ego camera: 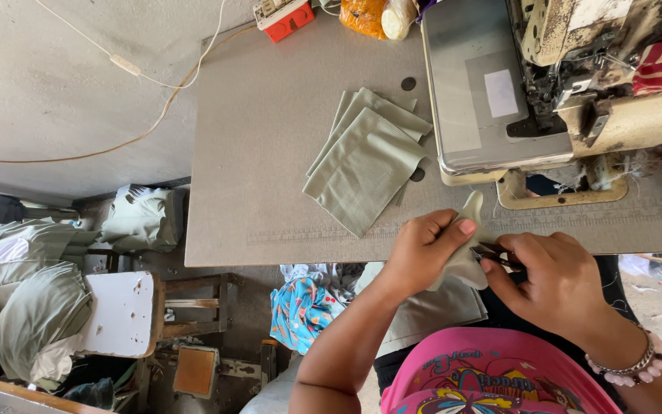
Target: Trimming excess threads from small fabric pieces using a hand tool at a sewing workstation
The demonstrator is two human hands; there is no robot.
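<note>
at the desk's (270, 153) front edge, the left hand (421, 253) pinches a small grey-green fabric piece (465, 261) taut so the right hand (557, 284), closed on small snips (496, 253), can reach it. cut pieces (365, 165) lie stacked mid-desk beside the sewing machine (576, 84).

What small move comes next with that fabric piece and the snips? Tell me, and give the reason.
Probably close the small dark snips on the pale green fabric piece. The left hand pinches the piece up at the table edge, and the right hand has the blades right against it, so a trim looks ready.
</note>
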